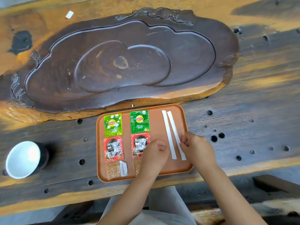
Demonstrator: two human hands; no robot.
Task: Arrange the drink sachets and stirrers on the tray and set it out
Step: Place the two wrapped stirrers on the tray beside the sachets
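Note:
An orange tray (157,109) lies near the table's front edge. On it are two green Lipton sachets (113,125) (139,121), two red Nescafe sachets (113,148) (140,143) below them, and two brown sachets (116,170) in the bottom row, the right one mostly hidden under my left hand. Two white wrapped stirrers (168,132) (175,130) lie side by side on the tray's right part. My left hand (154,153) hovers curled over the tray, holding nothing. My right hand (197,148) pinches the right stirrer near its lower end.
A large dark carved wooden tea board (123,62) fills the table behind the tray. A white-lined cup (24,159) stands at the left. A small white object (69,14) lies at the far left back. The wooden tabletop has many round holes.

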